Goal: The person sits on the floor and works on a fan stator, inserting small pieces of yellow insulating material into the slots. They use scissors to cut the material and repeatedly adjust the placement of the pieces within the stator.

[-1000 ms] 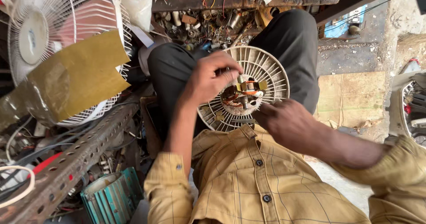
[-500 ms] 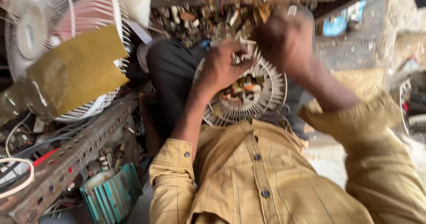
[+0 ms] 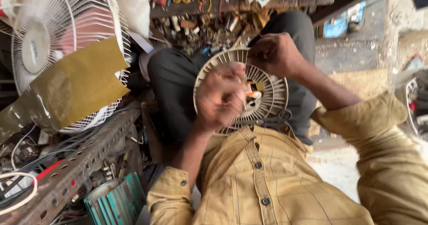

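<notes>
Fingers (image 3: 232,80) of the left hand (image 3: 218,98) curled close together over the middle of the round cream slatted fan grille (image 3: 272,102), blurred, so cannot tell for sure what sits pinched between them, though small orange and white wire ends (image 3: 253,92) show just beside the fingertips. Fingers of the right hand (image 3: 276,53) bent and bunched at the grille's upper rim, touching the slats there; cannot tell whether anything is gripped. Grille resting tilted on the lap, against dark trousers (image 3: 174,86), directly under both sets of fingers. Nearer than the fingers, a mustard checked shirt (image 3: 263,180) with buttons, sleeves cuffed at both wrists. Beyond the fingers, a cluttered workbench edge (image 3: 214,11) strewn with small metal parts and coloured wires. Well off to the left of the fingers, a white pedestal fan cage (image 3: 67,51) partly covered by a sheet of brown paper (image 3: 76,86); below that, a perforated metal angle bar (image 3: 76,167) and a teal finned motor housing (image 3: 118,202).
</notes>
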